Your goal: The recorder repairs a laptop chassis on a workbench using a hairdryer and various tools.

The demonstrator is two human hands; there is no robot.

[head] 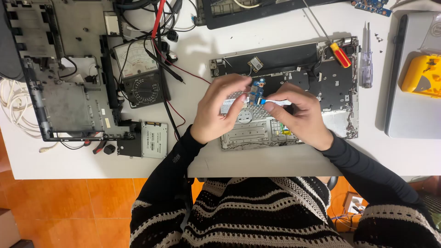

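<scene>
**Small board and ribbon, held over the open laptop**

The left hand pinches a small blue circuit board just above the opened laptop base on the white table; the right hand grips the flat white ribbon cable running into it. To my eye this wants a steady board and a straight, level hold on the cable (no twisting).

Counted: two hands, one board, one cable, one analogue multimeter, one red-handled screwdriver, one clear-handled tester screwdriver, one drive.
</scene>
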